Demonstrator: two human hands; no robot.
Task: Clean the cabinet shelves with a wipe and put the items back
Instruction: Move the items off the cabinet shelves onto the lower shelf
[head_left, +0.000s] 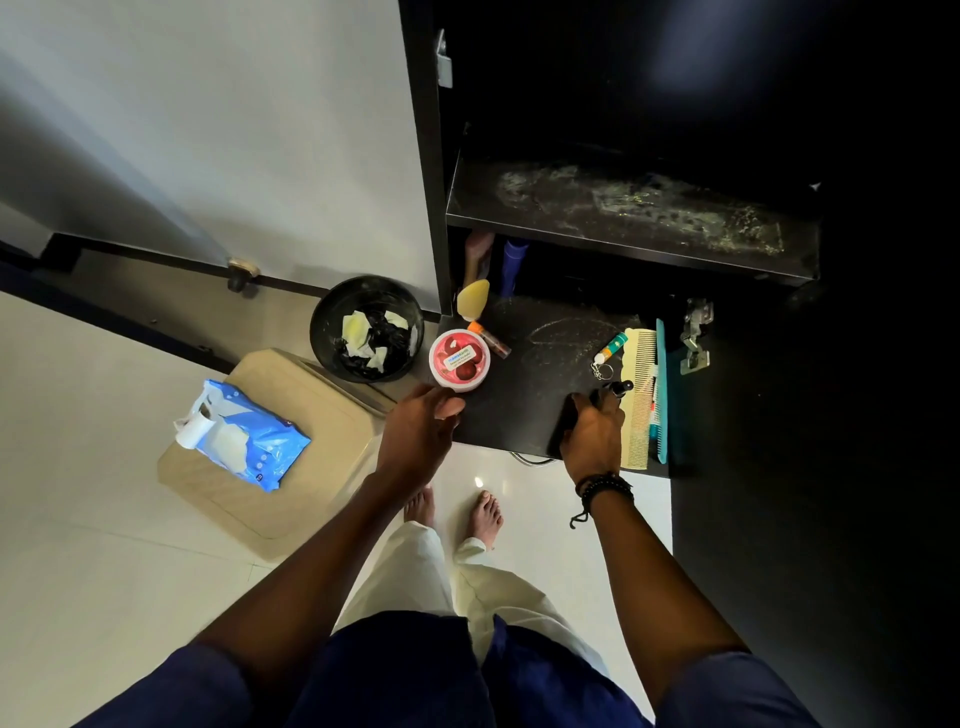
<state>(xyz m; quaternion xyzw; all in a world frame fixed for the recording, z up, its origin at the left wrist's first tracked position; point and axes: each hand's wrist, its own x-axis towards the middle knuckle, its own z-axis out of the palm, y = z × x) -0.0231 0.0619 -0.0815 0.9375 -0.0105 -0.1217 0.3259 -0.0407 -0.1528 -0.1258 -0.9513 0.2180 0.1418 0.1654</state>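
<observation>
Black shelf (540, 384), jar (460, 361) beside left hand (415, 439)

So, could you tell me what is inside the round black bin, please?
The black bin holds several crumpled pale wipes lying on a black liner. Whatever sits beneath them is covered.

The cabinet (779, 104) above the upper shelf (623, 208) is lost in darkness. That shelf hides the tops of a blue bottle (514, 262) and a pinkish thing (478, 252). The jar (460, 360) label is too small to read. The left hand (415, 436) hides its own fingers, so any grip on the jar cannot be told. Whatever the right hand (592, 436) covers merges with the black lower shelf (545, 364).
</observation>
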